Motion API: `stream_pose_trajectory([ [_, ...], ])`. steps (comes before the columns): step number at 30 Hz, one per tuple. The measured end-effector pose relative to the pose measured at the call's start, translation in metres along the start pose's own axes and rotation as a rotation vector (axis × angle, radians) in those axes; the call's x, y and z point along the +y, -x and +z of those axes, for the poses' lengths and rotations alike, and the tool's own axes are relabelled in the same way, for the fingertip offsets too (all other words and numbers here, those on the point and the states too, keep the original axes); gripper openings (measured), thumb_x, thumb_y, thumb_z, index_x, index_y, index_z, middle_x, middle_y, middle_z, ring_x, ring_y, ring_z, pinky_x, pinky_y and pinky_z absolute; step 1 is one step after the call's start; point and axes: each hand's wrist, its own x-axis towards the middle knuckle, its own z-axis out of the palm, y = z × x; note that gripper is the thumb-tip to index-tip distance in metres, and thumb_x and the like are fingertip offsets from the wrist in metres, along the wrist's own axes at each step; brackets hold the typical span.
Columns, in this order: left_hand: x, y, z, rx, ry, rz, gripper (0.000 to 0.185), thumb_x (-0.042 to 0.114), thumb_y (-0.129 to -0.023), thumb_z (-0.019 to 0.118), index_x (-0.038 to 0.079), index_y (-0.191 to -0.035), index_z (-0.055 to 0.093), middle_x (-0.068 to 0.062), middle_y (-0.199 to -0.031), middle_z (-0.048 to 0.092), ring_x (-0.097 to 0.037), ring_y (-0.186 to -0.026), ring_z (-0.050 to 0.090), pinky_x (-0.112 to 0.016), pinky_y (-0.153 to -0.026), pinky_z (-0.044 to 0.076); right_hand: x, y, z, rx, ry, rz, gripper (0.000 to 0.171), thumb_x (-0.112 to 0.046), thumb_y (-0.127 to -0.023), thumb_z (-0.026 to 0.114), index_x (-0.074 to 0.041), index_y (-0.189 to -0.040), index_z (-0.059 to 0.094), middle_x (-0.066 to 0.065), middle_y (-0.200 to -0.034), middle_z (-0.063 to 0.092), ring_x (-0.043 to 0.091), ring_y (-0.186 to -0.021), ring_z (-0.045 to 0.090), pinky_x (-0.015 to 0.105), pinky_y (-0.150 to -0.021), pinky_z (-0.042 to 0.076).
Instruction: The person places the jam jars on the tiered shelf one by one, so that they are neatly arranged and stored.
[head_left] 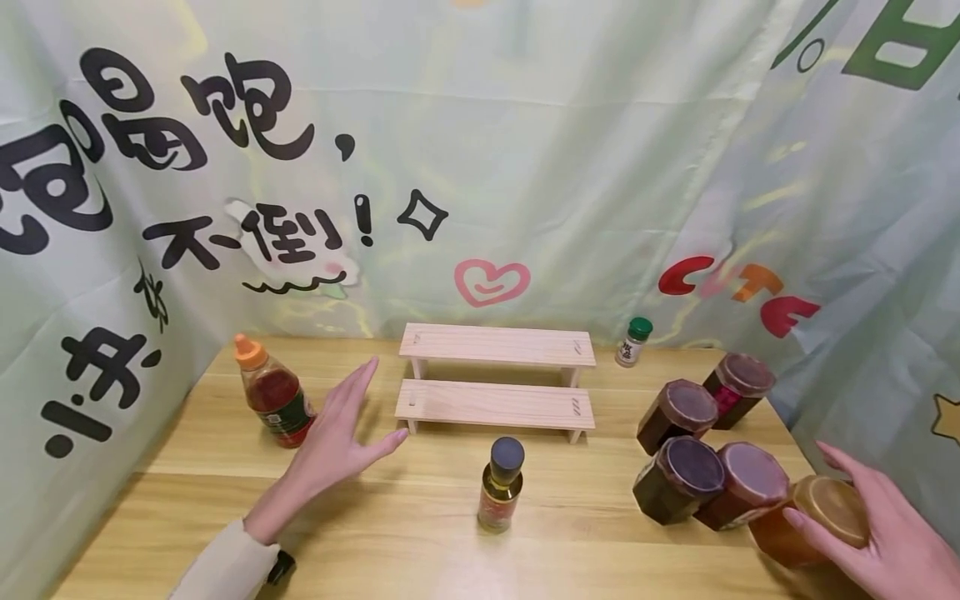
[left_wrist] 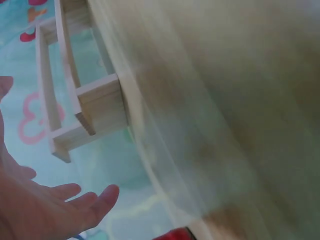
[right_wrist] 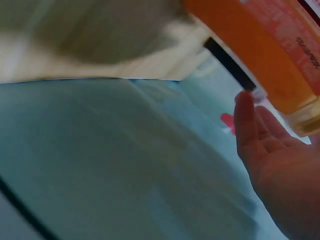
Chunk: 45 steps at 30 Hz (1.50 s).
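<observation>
Two hands are seen: the left hand is spread flat, nothing held, beside the sauce bottle at 9 o'clock. At 4 o'clock, the amber jar is cupped by the right hand, fingers loosely curled. Probably glass, heavy, slick, so best gripped round the sides.

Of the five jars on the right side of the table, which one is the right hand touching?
The amber jar at the front right corner. The right hand curls around it; its contents are orange-gold, while the other four jars are dark and untouched.
</observation>
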Motion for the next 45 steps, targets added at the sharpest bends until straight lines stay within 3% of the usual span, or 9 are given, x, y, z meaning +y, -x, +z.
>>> stream_pose_trajectory([
  [4, -0.005, -0.015, 0.006, -0.049, 0.086, -0.080, 0.122, 0.051, -0.090, 0.089, 0.024, -0.178, 0.010, -0.022, -0.175, 0.026, -0.050, -0.155, 0.031, -0.081, -0.111, 0.036, 0.003, 0.002, -0.001, -0.042, -0.009, 0.030, 0.106, -0.055, -0.093, 0.083, 0.016, -0.151, 0.030, 0.047, -0.125, 0.044, 0.057, -0.099, 0.053, 0.070, -0.073, 0.059],
  [9, -0.010, -0.035, 0.015, -0.107, 0.195, -0.135, 0.124, 0.057, -0.090, 0.088, 0.032, -0.177, 0.003, -0.012, -0.180, 0.015, -0.048, -0.158, 0.027, -0.079, -0.114, 0.032, 0.007, 0.007, 0.001, 0.006, -0.052, 0.059, 0.100, -0.048, -0.087, 0.092, 0.015, -0.142, 0.035, 0.044, -0.109, 0.054, 0.047, -0.083, 0.062, 0.058, -0.062, 0.060],
  [19, -0.013, -0.056, 0.026, -0.169, 0.285, -0.073, 0.127, 0.049, -0.087, 0.094, 0.042, -0.176, 0.003, -0.011, -0.179, 0.018, -0.045, -0.157, 0.031, -0.079, -0.114, 0.034, 0.025, 0.011, 0.012, 0.013, -0.109, 0.029, 0.104, -0.040, -0.085, 0.097, 0.012, -0.148, 0.033, 0.039, -0.110, 0.059, 0.042, -0.082, 0.066, 0.024, -0.056, 0.046],
  [25, -0.015, -0.060, 0.030, -0.206, 0.368, -0.118, 0.124, 0.039, -0.089, 0.095, 0.042, -0.175, 0.006, -0.021, -0.135, 0.056, -0.032, -0.107, 0.062, -0.049, -0.085, 0.057, 0.023, 0.011, 0.012, 0.017, -0.140, 0.069, 0.103, -0.041, -0.086, 0.096, 0.014, -0.147, 0.035, 0.039, -0.113, 0.058, 0.043, -0.084, 0.065, 0.022, -0.056, 0.045],
  [32, -0.012, -0.061, 0.033, -0.251, 0.503, -0.157, 0.125, 0.015, -0.093, 0.091, 0.038, -0.175, 0.000, -0.013, -0.090, 0.049, -0.017, -0.069, 0.046, -0.026, -0.055, 0.045, 0.017, 0.014, 0.016, 0.098, -0.227, 0.080, 0.099, -0.030, -0.083, 0.099, 0.015, -0.146, 0.037, 0.041, -0.117, 0.055, 0.040, -0.082, 0.065, 0.015, -0.054, 0.043],
  [36, -0.010, -0.065, 0.033, -0.277, 0.548, -0.166, 0.125, 0.008, -0.094, 0.089, 0.035, -0.176, -0.003, -0.012, -0.081, 0.045, -0.013, -0.060, 0.042, -0.025, -0.049, 0.044, 0.011, 0.017, 0.016, 0.190, -0.251, 0.120, 0.095, -0.026, -0.083, 0.099, 0.014, -0.145, 0.040, 0.040, -0.117, 0.055, 0.008, -0.075, 0.057, 0.014, -0.053, 0.042],
  [40, -0.011, -0.066, 0.035, -0.287, 0.579, -0.162, 0.125, 0.004, -0.095, 0.087, 0.033, -0.176, -0.003, -0.013, -0.082, 0.045, -0.012, -0.055, 0.043, -0.025, -0.047, 0.046, -0.002, 0.021, 0.011, 0.297, -0.278, 0.168, 0.092, -0.020, -0.083, 0.097, 0.014, -0.145, 0.039, 0.038, -0.116, 0.053, -0.006, -0.075, 0.043, 0.011, -0.054, 0.038],
  [43, -0.011, -0.066, 0.034, -0.275, 0.585, -0.150, 0.122, 0.004, -0.095, 0.087, 0.034, -0.176, 0.000, -0.016, -0.086, 0.046, -0.012, -0.056, 0.044, -0.025, -0.045, 0.046, -0.014, 0.022, 0.003, 0.430, -0.346, 0.169, 0.084, -0.009, -0.077, 0.097, 0.005, -0.142, 0.046, 0.002, -0.102, 0.065, -0.010, -0.075, 0.045, 0.007, -0.056, 0.037],
  [45, -0.011, -0.065, 0.034, -0.271, 0.587, -0.140, 0.120, 0.005, -0.095, 0.087, 0.034, -0.176, 0.004, -0.018, -0.091, 0.047, -0.012, -0.058, 0.044, -0.025, -0.046, 0.046, -0.022, 0.022, -0.004, 0.526, -0.379, 0.138, 0.078, 0.000, -0.074, 0.095, -0.016, -0.137, 0.053, -0.024, -0.089, 0.060, -0.019, -0.071, 0.041, 0.005, -0.056, 0.037],
])
